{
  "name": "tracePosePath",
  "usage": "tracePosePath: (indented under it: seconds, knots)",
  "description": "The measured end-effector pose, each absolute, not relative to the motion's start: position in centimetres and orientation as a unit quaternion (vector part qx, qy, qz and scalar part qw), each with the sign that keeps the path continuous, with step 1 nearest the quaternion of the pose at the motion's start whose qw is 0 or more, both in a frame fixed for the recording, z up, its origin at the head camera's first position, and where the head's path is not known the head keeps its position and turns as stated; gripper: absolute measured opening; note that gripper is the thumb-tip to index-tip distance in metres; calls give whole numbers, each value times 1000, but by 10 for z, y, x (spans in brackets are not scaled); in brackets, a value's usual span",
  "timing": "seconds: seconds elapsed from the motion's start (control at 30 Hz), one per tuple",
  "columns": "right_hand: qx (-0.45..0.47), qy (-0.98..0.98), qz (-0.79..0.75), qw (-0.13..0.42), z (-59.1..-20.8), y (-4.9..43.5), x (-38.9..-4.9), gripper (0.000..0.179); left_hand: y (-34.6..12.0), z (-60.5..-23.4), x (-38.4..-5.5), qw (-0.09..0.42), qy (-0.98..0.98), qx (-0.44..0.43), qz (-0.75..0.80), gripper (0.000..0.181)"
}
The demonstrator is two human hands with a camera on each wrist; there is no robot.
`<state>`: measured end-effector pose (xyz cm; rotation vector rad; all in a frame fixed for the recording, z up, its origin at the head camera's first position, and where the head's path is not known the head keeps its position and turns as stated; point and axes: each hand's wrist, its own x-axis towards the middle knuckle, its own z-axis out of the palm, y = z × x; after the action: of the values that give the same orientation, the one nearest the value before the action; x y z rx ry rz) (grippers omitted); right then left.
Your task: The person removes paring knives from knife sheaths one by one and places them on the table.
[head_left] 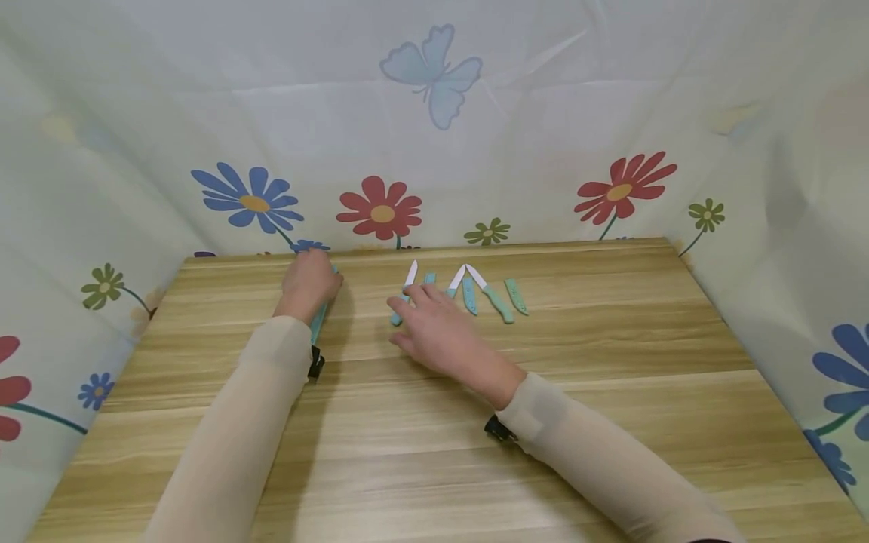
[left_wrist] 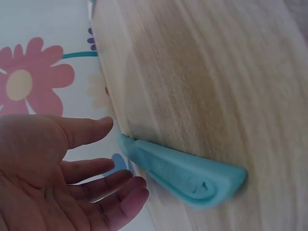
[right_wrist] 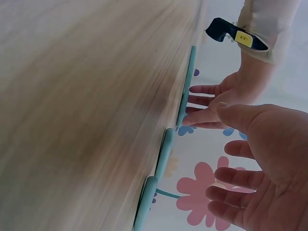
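Note:
My left hand (head_left: 309, 285) is over the far left of the table, beside a long teal piece (left_wrist: 192, 178) with a wide, recessed end; what it is I cannot tell. In the left wrist view, the left fingers are loosely spread and hold nothing. My right hand (head_left: 437, 332) is above the middle of the table, partly hiding the small knives under it. Its fingers are relaxed and apart in the right wrist view. Pale-bladed knives lie there: a left one (head_left: 410, 274), a middle one (head_left: 458, 277) and a green-handled one (head_left: 501, 303).
Perforated sheaths lie among the knives: a blue one (head_left: 470, 296), a green one (head_left: 516, 296) and a partly hidden blue piece (head_left: 430, 278). The wood-grain table (head_left: 407, 467) meets a flower-printed cloth (head_left: 529, 151) at its back and sides.

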<state>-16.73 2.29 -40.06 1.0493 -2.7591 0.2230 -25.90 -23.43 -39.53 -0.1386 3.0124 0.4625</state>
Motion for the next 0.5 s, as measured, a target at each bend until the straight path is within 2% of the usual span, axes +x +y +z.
tracePosePath:
  seconds: [0.17,0.5]
  knots:
    - [351,-930,74,77,-402,18,-169,59,-235,-400,-266,59,985,-70,145,78]
    - [349,-931,82,63,-403,10,-172,58,-234,-404,-270,69,982,-72,161,74]
